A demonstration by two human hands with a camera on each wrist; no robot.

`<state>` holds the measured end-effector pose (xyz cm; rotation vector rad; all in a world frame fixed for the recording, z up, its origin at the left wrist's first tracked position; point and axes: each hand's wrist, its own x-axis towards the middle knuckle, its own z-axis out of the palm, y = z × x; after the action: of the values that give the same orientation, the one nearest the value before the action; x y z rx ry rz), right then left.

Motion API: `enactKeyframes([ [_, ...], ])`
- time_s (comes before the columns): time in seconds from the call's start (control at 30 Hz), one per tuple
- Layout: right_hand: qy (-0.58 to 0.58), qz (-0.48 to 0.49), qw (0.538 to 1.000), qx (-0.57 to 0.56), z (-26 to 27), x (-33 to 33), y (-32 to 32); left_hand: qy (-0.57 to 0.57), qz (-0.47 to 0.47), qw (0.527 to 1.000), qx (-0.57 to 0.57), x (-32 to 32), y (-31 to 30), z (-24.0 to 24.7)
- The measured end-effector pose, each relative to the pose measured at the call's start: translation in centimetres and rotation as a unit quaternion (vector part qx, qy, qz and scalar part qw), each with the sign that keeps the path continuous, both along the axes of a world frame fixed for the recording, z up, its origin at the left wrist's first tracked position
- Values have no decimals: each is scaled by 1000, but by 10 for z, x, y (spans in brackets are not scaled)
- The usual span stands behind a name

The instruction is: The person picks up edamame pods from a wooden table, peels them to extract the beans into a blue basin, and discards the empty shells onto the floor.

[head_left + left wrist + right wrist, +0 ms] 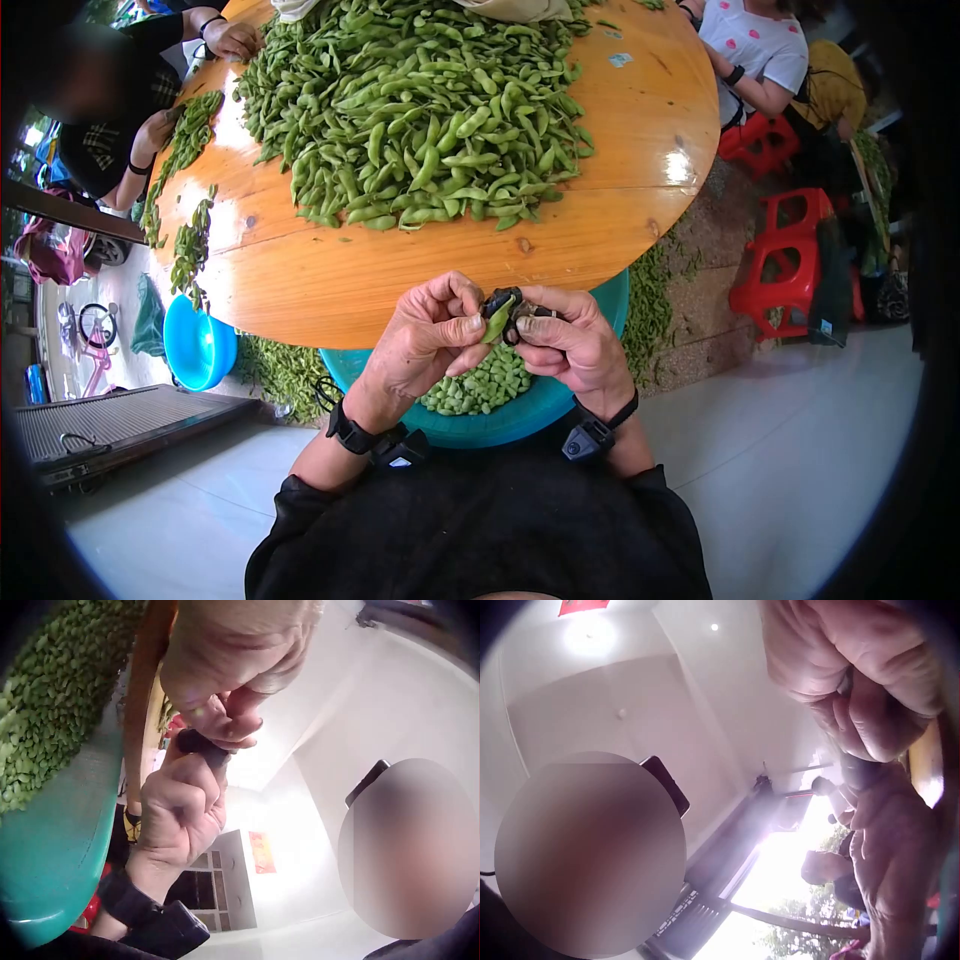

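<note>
Black top (470,520) of camera wearer, nearest lens. Wrists: 2, each w/ black strap and small device. Left hand (425,335): thumb & index clamped on 1 green pod (497,322), other fingers curled. Right hand (575,350): thumb & index clamped on 1 small black item (513,303), type unclear, touching pod; can't tell if fingertips also grip pod. Pod position: between the 2 hands, tilted, just off table edge, over teal basin (490,437). Basin contents: loose green beans (485,385), approx. mid-basin, below hands. Table (400,275): wood, rounded edge, glossy; bears 1 lg. pod heap (430,120) plus smaller clusters at left. Floor, L side: 1 blue basin (200,345), more pods (285,375) alongside; R side: pods (650,310) under table edge, 2 red stools (785,265) beyond. People at table: 1 on L, dark top (105,160), hands by heap & cluster; 1 on R, white top w/ pink dots (755,45). L wrist view: same 2 hands close together, basin w/ beans at side — pod mostly hidden. R wrist view: hands again close, fingers curled; pod not discernible.
</note>
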<state>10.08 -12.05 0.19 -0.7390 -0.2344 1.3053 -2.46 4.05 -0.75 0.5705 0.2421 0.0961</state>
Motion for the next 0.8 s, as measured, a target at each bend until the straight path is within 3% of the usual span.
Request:
enactKeyframes([
  [0.17, -16, -5, 1000, -6, 4, -3, 3, 38, 39, 998, -19, 1, -5, 2],
  [0.27, -63, -27, 998, -11, 4, -5, 2, 44, 48, 998, -24, 2, -7, 3],
  [0.3, -137, -50, 989, -31, 6, -5, 1, 44, 49, 998, -24, 4, -10, 5],
  [0.33, -211, -73, 973, -51, 8, -6, 0, 71, 91, 985, 126, 6, -16, 9],
  [0.37, -211, -73, 973, -51, 12, -8, 0, 97, 130, 948, 272, 7, -20, 11],
  [0.4, -255, -89, 958, -102, 16, -11, 1, 98, 160, 839, 511, 7, -20, 4],
  [0.43, -296, -105, 937, -153, 18, -14, 2, 98, 159, 839, 511, 8, -22, 0],
  [0.47, -294, -106, 937, -155, 17, -18, 4, 57, 219, 723, 653, 11, -26, -1],
  [0.5, -345, -142, 913, -167, 14, -22, 6, 13, 272, 578, 769, 13, -29, 1],
  [0.53, -395, -176, 884, -176, 12, -24, 8, 15, 266, 582, 768, 14, -33, 4],
  [0.57, -395, -175, 885, -175, 9, -24, 9, 16, 266, 581, 769, 12, -34, 5],
  [0.63, -564, -219, 782, -146, 1, -25, 11, 91, 159, 721, 668, 7, -36, 7],
  [0.67, -564, -218, 783, -146, 2, -27, 12, 93, 159, 720, 669, 7, -35, 8],
  [0.73, -613, -217, 747, -137, 7, -30, 11, 171, 64, 878, 442, 6, -28, 10],
  [0.77, -612, -216, 748, -137, 7, -30, 10, 171, 64, 878, 442, 6, -25, 10],
  [0.8, -529, -196, 813, -142, 7, -28, 8, 153, 52, 909, 385, 7, -22, 10],
])
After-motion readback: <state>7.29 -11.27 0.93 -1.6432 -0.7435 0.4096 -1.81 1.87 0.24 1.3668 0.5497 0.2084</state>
